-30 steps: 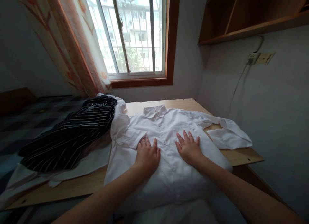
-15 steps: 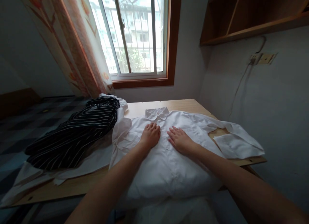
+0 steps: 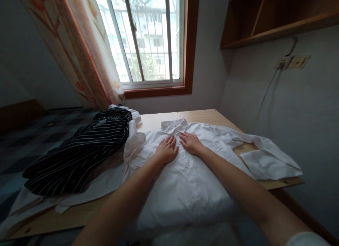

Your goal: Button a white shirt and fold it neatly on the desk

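Note:
A white button-up shirt (image 3: pixel 185 182) lies front side up, its collar (image 3: pixel 174 126) toward the window and its lower part hanging over the near edge. My left hand (image 3: pixel 166 149) rests flat on the chest of the shirt, left of the button line, fingers stretched toward the collar. Just across the buttons, my right hand (image 3: pixel 191 143) also lies flat on the cloth with its fingers out, pointing inward. Neither hand grips the fabric. One sleeve (image 3: pixel 272 163) is bent out to the right; the other is bunched on the left side.
Under the shirt is a light wooden board (image 3: pixel 201 115). To the left lie a black striped garment (image 3: pixel 87 147) and more white cloth, beside a checked bed (image 3: pixel 16 143). A wall shelf (image 3: pixel 280 32) hangs at upper right, above a socket with a cord (image 3: pixel 284 62).
Both hands have slid up the shirt toward the collar and closer together at the button line. The right sleeve now reaches farther right in view.

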A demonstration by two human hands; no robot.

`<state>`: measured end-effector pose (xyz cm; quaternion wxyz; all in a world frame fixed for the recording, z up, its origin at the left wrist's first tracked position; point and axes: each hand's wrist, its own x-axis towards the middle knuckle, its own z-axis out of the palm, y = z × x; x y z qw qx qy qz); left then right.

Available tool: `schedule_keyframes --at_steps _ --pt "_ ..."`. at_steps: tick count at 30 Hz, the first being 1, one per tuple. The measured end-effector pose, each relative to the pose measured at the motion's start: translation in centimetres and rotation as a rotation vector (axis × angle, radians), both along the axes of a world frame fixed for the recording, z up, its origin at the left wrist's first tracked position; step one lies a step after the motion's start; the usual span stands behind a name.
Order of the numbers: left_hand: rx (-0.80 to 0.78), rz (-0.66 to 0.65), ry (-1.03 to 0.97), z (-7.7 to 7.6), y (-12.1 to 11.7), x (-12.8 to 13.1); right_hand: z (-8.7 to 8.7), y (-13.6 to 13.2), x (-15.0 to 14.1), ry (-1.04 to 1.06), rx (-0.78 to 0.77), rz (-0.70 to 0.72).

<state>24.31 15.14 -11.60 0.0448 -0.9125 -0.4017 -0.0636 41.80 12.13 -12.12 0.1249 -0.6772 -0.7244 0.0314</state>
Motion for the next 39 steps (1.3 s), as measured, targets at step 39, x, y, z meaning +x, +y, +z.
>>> schedule_keyframes --at_steps 39 --pt "0.002 0.118 -0.092 -1.1 3.7 2.1 2.0 2.8 -2.4 -0.009 -0.079 -0.187"
